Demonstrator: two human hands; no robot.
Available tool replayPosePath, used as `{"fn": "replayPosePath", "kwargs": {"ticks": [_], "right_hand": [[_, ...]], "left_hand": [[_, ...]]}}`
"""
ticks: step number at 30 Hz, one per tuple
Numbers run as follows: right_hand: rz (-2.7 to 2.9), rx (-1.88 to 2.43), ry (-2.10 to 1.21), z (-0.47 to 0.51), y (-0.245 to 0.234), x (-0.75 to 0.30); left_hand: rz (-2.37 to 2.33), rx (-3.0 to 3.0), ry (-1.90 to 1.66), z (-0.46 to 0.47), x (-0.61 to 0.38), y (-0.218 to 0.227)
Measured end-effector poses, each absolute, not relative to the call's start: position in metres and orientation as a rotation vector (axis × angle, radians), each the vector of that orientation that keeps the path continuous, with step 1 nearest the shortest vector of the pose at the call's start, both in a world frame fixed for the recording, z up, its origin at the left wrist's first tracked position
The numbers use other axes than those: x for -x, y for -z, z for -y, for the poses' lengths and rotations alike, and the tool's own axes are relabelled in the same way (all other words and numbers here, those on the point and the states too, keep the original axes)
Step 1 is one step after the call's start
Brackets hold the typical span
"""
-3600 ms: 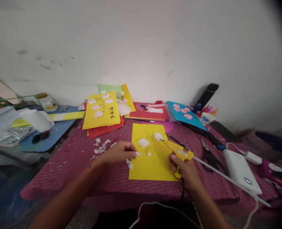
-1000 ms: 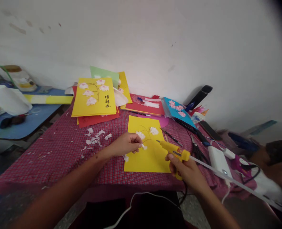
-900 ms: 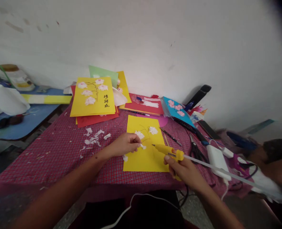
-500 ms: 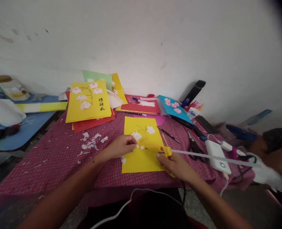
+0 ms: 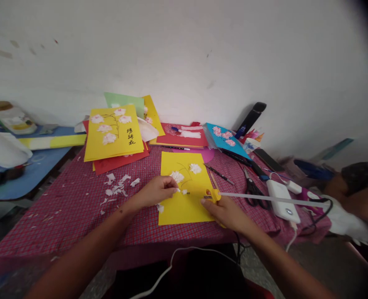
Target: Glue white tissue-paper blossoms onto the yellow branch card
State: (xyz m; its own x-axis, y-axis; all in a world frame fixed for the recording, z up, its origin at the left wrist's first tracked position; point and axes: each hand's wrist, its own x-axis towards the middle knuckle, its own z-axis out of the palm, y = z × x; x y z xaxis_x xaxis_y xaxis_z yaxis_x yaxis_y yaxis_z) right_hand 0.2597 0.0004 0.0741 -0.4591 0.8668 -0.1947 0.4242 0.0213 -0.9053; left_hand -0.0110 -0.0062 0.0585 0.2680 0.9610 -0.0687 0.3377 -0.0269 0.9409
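Observation:
A yellow paper sheet (image 5: 184,212) lies in front of me with thin drawn stems and two white paper flowers, an upper right one (image 5: 195,168) and a left one (image 5: 177,177). Over its left side, my left hand (image 5: 157,191) pinches a small white paper scrap (image 5: 178,190). My right hand (image 5: 226,212) grips a yellow glue gun (image 5: 215,194), a long translucent glue stick (image 5: 265,198) jutting from its back. The gun's dark nozzle points left, right beside a small white paper piece (image 5: 184,192) on the sheet; whether they touch, I cannot tell.
Torn white scraps (image 5: 117,189) litter the checked cloth to the left. Behind them stands a pile of flower cards (image 5: 109,145). On the right are a pencil (image 5: 218,173), black scissors (image 5: 253,191), a white power bank (image 5: 283,201) and cables. Another person's arm (image 5: 355,195) shows far right.
The whole view has shifted slightly left. Both hands keep nearly the same pose, with the glue gun's nozzle still close to the small white piece.

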Motion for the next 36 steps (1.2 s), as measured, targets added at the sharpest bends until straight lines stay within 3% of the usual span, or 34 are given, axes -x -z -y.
{"fn": "replayPosePath", "kwargs": {"ticks": [26,36], "right_hand": [[1.885,1.355,-1.349,-0.001,-0.074,-0.263],[1.717,1.372,-1.481,-0.001,-0.079,-0.271]], "left_hand": [[-1.259,-1.556,-0.789,0.006,0.011,-0.059],[-1.276,-1.556,-0.776,0.006,0.014,-0.057]]}}
